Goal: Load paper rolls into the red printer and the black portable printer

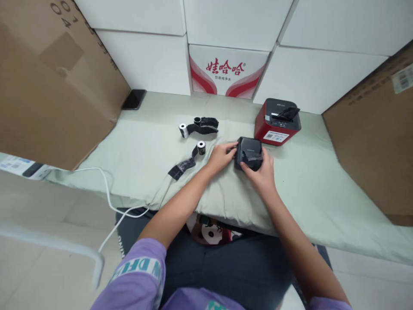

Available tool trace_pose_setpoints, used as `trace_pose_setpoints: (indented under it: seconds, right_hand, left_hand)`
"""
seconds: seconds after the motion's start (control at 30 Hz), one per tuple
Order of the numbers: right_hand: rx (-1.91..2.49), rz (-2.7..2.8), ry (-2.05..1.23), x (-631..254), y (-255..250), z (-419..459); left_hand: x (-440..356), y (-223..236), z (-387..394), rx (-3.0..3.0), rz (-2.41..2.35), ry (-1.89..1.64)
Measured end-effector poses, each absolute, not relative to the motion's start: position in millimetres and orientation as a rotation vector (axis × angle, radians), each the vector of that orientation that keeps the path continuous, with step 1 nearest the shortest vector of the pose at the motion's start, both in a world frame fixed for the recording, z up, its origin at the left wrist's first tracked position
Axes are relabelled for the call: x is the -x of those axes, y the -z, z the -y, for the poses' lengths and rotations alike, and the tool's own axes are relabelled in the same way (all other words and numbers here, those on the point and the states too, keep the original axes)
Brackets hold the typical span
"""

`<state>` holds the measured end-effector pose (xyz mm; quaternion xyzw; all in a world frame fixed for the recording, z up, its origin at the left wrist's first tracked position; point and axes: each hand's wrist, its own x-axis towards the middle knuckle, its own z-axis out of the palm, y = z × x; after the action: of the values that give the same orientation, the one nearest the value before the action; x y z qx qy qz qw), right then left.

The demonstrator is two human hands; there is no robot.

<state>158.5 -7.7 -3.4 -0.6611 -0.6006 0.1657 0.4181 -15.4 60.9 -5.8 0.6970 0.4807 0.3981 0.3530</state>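
A small black box-shaped printer [249, 150] rests on the pale green cloth [322, 189], and both of my hands are on it. My left hand [220, 157] grips its left side with curled fingers. My right hand [262, 170] wraps its near right corner, fingers closed on the casing. To the left lie a small paper roll with a black strip unrolled from it [189, 161] and a second white roll [183, 129] beside a black part [205, 125].
A red and black printer [277, 122] stands just behind the black one. A dark phone [134, 99] lies at the back left. Cardboard boxes [51, 82] flank both sides, white cartons [226, 43] stand behind. A white cable [108, 193] hangs off the front edge.
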Motion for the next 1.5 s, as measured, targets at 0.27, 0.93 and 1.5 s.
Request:
trace_pose_setpoints:
  seconds: [0.27,0.93,1.5]
  right_hand:
    - [1.569,1.487,-0.378,-159.8,15.5,4.7]
    - [1.607,1.007,-0.21,-243.5,-35.0,-71.3]
    - [1.481,1.177,-0.063,-218.9,13.8,-106.3]
  left_hand:
    - [20.6,8.7,-66.2,-1.849,-1.302,-1.023]
    - [14.9,14.7,-71.0,-1.841,-1.318,-1.031]
    - [16.7,11.5,-67.2,-1.854,-1.26,-1.104]
